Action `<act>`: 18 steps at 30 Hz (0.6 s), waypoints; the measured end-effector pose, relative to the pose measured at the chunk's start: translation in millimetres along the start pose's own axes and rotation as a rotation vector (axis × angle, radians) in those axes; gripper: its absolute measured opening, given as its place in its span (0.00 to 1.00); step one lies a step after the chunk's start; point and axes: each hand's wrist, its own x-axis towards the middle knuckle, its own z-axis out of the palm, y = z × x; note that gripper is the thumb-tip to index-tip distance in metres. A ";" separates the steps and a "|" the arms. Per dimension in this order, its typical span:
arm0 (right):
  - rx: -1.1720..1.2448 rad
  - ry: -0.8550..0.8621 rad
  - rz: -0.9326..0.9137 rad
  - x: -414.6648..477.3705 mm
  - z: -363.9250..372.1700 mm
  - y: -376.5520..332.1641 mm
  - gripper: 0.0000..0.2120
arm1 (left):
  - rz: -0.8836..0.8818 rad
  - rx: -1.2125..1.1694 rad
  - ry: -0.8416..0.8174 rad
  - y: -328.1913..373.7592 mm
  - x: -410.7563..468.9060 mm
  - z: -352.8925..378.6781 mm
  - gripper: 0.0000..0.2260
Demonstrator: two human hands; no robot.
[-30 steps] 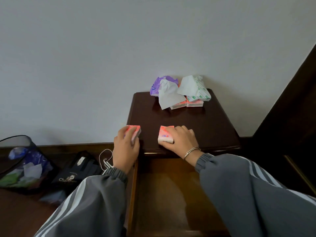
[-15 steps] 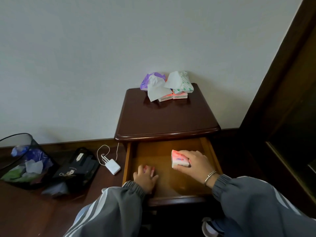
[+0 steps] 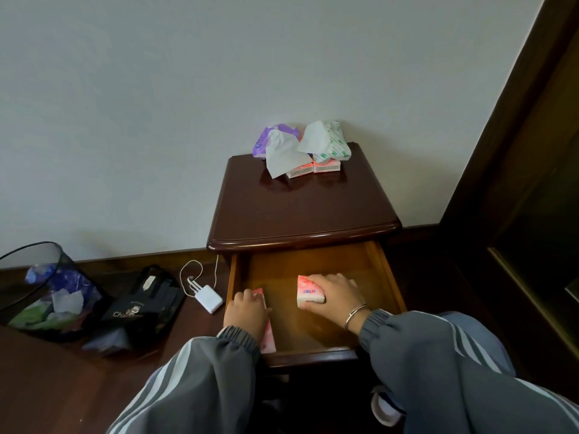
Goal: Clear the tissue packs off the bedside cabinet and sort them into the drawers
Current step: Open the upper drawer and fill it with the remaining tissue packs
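Far left, on the floor: mesh bin [image 3: 37, 286] with crumpled paper inside. Beside it a black bag [image 3: 147, 303], then a white charger [image 3: 208, 298] with its cord looped near the cabinet.

Left hand [image 3: 246, 314] is down in the open drawer [image 3: 388, 277], at its left wall. Fingers curled over a pink pack [image 3: 268, 336], which stands on edge along the wall; the hand covers its top half. Grip looks closed on it, not yet let go.

Right hand [image 3: 335, 294] is mid-drawer, fingers wrapped over the top and thumb under the near edge of a second pink pack [image 3: 308, 292]. Whether that pack rests on the drawer floor or sits just above it, cannot tell.

On the cabinet top [image 3: 300, 211], back against the wall: the remaining pile. Purple pack [image 3: 264, 142] at left, a loose white tissue [image 3: 282, 156] draped forward, two pink packs [image 3: 313, 168] underneath, a green-printed pack [image 3: 332, 145] on top at right, also with a sheet pulled out.

Handling, by judgement: pocket packs are light and soft, film wrap a bit slick, nothing fragile. They squash rather than break, so a pinch across the short sides holds well. The opened ones want care: take the body of the pack, not the trailing sheet, or the tissue will pull free. The pile's top items should come off first; the pink pair below is pinned.
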 end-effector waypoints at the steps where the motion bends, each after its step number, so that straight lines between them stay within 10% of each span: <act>1: -0.005 -0.003 0.003 0.9 3.2 0.1 0.33 | 0.002 0.067 0.022 1.8 2.0 1.9 0.24; 18: 0.066 0.037 0.025 -1.8 16.2 7.0 0.30 | 0.313 0.309 -0.117 -46.7 2.3 16.3 0.39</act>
